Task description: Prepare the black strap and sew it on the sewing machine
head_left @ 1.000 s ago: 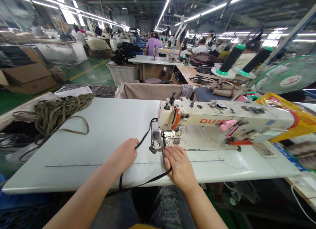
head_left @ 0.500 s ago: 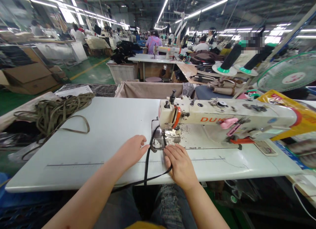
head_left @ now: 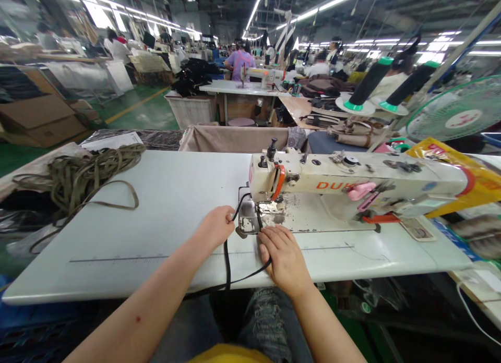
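My left hand [head_left: 218, 226] is closed on a narrow black strap [head_left: 227, 264], just left of the needle plate. From those fingers the strap curves up behind the head of the sewing machine [head_left: 360, 183] and also hangs down over the table's front edge. My right hand [head_left: 282, 257] lies low on the table in front of the presser foot, its fingers together over another run of the strap. That run passes from under the foot to my fingertips, then loops out from beneath the palm toward the left.
A heap of olive webbing [head_left: 86, 175] lies on the left end of the white table [head_left: 176, 185]. A fabric-lined bin [head_left: 235, 138] stands behind the table. Thread cones [head_left: 368, 86], a green fan [head_left: 462, 115] and a yellow bag [head_left: 481, 180] are at the right.
My left hand has closed on the strap, its fingers having been loose beside it before. The strap is now bent leftward at that hand. My right hand stays at nearly the same spot.
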`<state>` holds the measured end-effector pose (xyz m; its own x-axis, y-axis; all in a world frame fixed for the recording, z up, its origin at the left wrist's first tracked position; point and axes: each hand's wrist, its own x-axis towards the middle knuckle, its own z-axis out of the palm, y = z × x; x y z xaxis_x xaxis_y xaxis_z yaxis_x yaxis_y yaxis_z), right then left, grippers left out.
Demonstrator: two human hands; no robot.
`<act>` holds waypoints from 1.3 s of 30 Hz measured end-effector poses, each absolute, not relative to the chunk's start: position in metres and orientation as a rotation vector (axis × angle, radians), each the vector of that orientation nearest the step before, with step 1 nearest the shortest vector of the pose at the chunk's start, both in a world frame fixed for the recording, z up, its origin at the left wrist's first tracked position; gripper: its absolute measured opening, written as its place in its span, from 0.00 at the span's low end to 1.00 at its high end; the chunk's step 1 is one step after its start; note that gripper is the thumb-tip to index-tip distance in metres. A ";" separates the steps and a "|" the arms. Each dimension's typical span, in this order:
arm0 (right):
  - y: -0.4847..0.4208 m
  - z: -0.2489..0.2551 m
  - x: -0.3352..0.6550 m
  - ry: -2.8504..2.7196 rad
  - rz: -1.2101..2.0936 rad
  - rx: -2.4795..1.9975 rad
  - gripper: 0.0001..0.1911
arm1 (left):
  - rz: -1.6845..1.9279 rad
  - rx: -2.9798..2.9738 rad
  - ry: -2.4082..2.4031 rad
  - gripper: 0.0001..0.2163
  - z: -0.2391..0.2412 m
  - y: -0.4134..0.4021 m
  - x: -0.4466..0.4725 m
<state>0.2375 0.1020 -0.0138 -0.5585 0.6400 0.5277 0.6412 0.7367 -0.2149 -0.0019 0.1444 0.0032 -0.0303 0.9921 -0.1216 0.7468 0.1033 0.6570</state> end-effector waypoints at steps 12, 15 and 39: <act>0.102 -0.014 0.238 -2.351 -0.002 -0.943 0.14 | 0.844 0.998 1.332 0.19 0.021 0.085 -0.010; 0.103 -0.014 0.238 -2.357 0.002 -0.946 0.14 | 0.831 0.920 1.300 0.20 0.018 0.080 -0.012; 0.103 -0.015 0.238 -2.347 -0.004 -0.931 0.13 | 0.861 0.756 1.101 0.21 0.015 0.072 -0.018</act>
<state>0.2378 0.1025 -0.0155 -0.5686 0.6216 0.5388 0.6236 0.7529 -0.2105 -0.0176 0.0719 0.0154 0.2123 0.8773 -0.4304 -0.2063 0.4707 0.8578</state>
